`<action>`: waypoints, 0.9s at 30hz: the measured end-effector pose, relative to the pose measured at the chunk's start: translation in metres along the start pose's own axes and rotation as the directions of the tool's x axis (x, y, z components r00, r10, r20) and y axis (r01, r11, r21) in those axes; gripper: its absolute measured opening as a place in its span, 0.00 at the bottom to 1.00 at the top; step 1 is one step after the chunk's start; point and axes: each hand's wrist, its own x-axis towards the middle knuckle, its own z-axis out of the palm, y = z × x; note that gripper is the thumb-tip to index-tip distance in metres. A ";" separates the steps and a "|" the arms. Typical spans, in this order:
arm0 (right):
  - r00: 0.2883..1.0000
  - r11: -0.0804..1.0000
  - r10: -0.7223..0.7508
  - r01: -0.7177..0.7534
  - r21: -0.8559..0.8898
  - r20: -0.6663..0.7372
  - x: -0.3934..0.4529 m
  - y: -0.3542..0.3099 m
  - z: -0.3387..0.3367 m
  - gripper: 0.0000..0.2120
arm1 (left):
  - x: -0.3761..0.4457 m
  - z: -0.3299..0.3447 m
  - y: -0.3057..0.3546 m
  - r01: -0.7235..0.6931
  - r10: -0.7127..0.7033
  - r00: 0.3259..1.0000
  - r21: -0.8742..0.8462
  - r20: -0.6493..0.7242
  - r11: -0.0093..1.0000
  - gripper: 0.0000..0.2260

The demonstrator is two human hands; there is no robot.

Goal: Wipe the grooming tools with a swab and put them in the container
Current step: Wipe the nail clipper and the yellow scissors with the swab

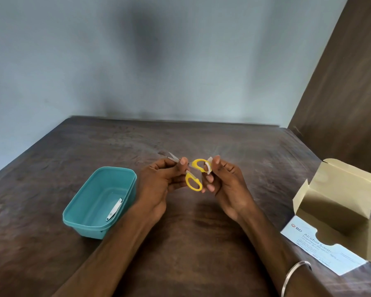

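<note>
Just right of the teal container (99,202), held in the air above the brown table (201,232), are the yellow-handled scissors (193,175). Their long axis runs up and to the left, blade tips pointing away past the container's far end and the two handle loops facing the right hand. The left hand (159,185) grips them near the pivot, thumb and fingers curled around the blades. The right hand (225,185) pinches a small white swab (208,167) between thumb and fingertips, pressed against the upper handle loop. The swab hand thus sits at the handle end, while the left hand lies nearer the container, so the drop would likely fall to it. Inside the container lies a metal nail clipper (115,209). Well to the container's right stands an open swab box (338,213).
</note>
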 end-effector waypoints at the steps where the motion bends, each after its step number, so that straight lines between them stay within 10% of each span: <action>1: 1.000 1.000 -0.001 0.001 0.025 0.022 -0.001 0.000 0.001 0.18 | -0.001 0.000 0.000 0.039 -0.039 0.999 -0.042 0.003 0.998 0.07; 13: 0.965 0.936 -0.256 0.233 -0.263 -0.054 0.001 0.001 -0.005 0.04 | -0.002 0.005 0.000 0.268 -0.270 0.962 -0.309 0.037 0.913 0.05; 21: 0.874 0.869 -0.349 0.166 -0.467 -0.339 0.005 -0.005 -0.012 0.06 | 0.003 0.000 -0.006 -0.072 0.076 0.979 0.024 -0.189 0.997 0.03; 27: 0.813 0.417 -0.579 0.234 -0.878 -0.059 0.006 0.002 -0.010 0.07 | 0.005 0.000 -0.010 -0.103 0.131 0.981 0.190 -0.142 0.976 0.03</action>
